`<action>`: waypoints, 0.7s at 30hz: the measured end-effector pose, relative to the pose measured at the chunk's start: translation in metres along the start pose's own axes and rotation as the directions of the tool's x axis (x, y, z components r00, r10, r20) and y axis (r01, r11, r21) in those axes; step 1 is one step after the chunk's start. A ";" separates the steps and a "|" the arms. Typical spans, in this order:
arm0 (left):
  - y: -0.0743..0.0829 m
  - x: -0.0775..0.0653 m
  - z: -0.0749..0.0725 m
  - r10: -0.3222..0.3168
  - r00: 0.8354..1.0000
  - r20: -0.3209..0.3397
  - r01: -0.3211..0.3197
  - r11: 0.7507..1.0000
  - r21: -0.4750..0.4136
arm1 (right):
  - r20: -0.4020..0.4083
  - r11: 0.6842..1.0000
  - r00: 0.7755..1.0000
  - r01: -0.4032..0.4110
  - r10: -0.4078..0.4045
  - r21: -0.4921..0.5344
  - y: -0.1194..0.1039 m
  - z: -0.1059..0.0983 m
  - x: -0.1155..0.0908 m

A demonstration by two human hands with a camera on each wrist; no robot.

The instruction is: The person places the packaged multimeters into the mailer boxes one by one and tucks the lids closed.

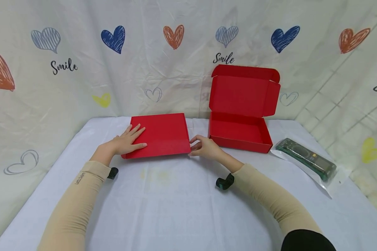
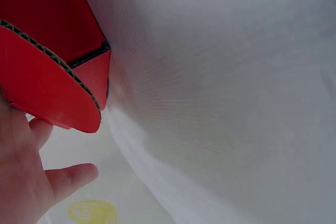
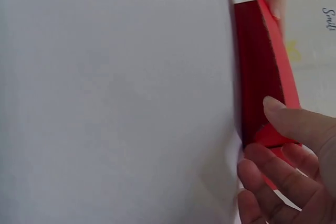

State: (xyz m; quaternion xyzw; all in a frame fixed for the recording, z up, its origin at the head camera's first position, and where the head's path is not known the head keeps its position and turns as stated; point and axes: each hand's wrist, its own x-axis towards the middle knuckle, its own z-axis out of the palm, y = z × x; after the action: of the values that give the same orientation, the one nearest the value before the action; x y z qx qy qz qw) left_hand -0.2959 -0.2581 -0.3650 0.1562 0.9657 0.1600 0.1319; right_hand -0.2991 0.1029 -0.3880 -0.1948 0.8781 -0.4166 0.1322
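Note:
A red cardboard mailer box [image 1: 163, 134] lies at the left with its lid lowered and its front side gapping. My left hand [image 1: 127, 141] rests on the lid's left part, fingers spread. In the left wrist view a rounded side flap [image 2: 47, 82] sticks out from the lid beside that hand. At the box's right front corner, my right hand [image 1: 205, 148] curls its thumb and fingers about the edge. The right wrist view shows its thumb [image 3: 286, 116] at the lid's edge and its fingers [image 3: 278, 171] at the corner below, with the dark inside of the box visible.
A second red box [image 1: 238, 129] stands with its lid raised at the back right. To its right, a dark green device with a dial [image 1: 306, 158] lies in a clear plastic bag. A white cloth [image 1: 163, 209] covers the table, and a printed curtain [image 1: 188, 83] hangs behind.

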 end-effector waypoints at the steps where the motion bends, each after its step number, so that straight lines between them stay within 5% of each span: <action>1: 0.000 0.000 0.000 -0.001 1.000 0.000 0.001 1.000 -0.001 | 0.004 1.000 1.000 0.000 0.000 -0.005 0.000 -0.001 0.000; 13: 0.001 0.000 0.000 0.005 1.000 -0.003 -0.005 1.000 -0.004 | -0.023 0.998 0.999 0.029 -0.030 -0.063 -0.007 -0.007 0.002; 21: -0.004 -0.002 0.000 0.024 1.000 -0.016 -0.025 0.999 -0.040 | 0.040 0.986 0.998 0.060 -0.055 -0.157 -0.011 -0.003 0.009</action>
State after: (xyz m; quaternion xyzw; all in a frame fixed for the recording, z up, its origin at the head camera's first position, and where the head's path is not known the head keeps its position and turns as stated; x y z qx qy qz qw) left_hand -0.2950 -0.2623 -0.3660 0.1642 0.9613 0.1823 0.1253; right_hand -0.3056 0.0948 -0.3786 -0.2373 0.8999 -0.3456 0.1200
